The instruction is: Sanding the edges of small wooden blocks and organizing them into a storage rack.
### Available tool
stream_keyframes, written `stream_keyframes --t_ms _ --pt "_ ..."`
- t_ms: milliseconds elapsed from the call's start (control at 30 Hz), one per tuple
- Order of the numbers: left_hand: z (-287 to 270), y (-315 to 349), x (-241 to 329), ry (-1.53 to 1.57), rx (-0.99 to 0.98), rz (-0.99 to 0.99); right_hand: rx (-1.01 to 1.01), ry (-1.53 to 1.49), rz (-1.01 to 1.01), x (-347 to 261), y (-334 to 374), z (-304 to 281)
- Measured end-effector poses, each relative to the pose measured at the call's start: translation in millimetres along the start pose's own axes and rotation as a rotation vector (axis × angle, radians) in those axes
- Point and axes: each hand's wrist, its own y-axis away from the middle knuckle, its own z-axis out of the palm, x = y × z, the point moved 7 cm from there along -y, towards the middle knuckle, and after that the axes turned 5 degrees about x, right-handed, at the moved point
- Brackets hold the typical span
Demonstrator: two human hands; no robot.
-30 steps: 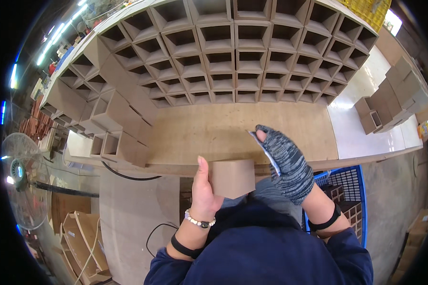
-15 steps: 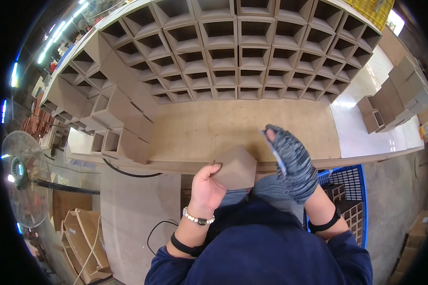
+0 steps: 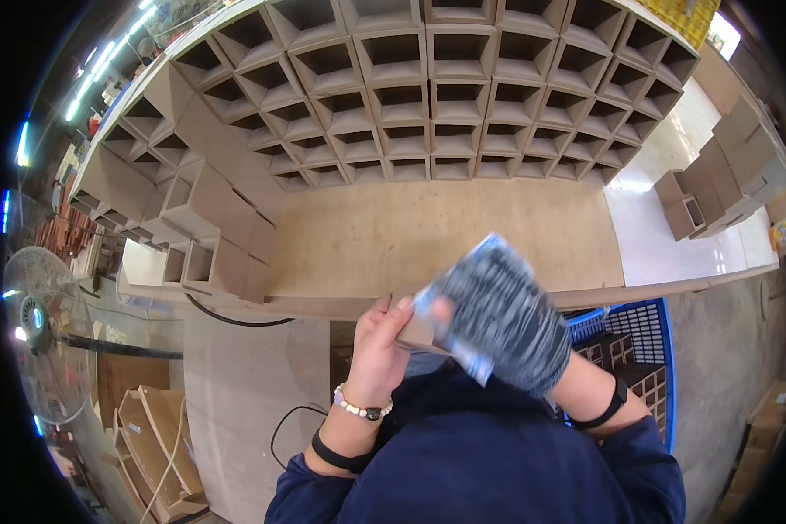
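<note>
Near the table's front edge, my bare left hand [image 3: 378, 348] is closed on a small brown-grey box [image 3: 421, 335]. Only a little of the box shows, since my right hand covers most of it. My right hand [image 3: 505, 321], in a grey and black knit glove, is blurred by motion. It presses a thin blue-and-white sheet [image 3: 475, 363] over the box; the sheet's edges stick out around the fingers. I cannot make out what the sheet is made of.
Stacked open brown boxes [image 3: 397, 57] form a wall at the table's back, with more stacked at the left [image 3: 223, 218] and right [image 3: 729, 170]. A blue crate [image 3: 670, 375] of divided pieces stands beside me at the right. A fan [image 3: 39, 316] stands at the left.
My right hand has moved left and down with the sheet, from beside the box onto it. The box has dropped lower and is now mostly hidden. My left hand keeps its hold.
</note>
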Motion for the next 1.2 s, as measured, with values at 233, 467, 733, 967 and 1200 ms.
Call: stream_keyframes --t_ms 233,467,733,967,1200 --pt "0 3 -7 0.036 0.003 -0.046 -0.009 0.240 0.032 36 -9 17" --pt "-12 -1 -6 0.158 -0.176 -0.016 -0.052 0.013 -0.184 -27 6 3" --pt "9 6 6 0.060 -0.046 0.000 0.101 0.088 0.091 29 -10 -11" --pt "10 8 4 0.115 -0.186 0.018 -0.096 0.015 0.124 30 -11 12" --pt "9 8 17 -0.044 -0.288 0.173 0.187 0.061 0.200 66 10 -8"
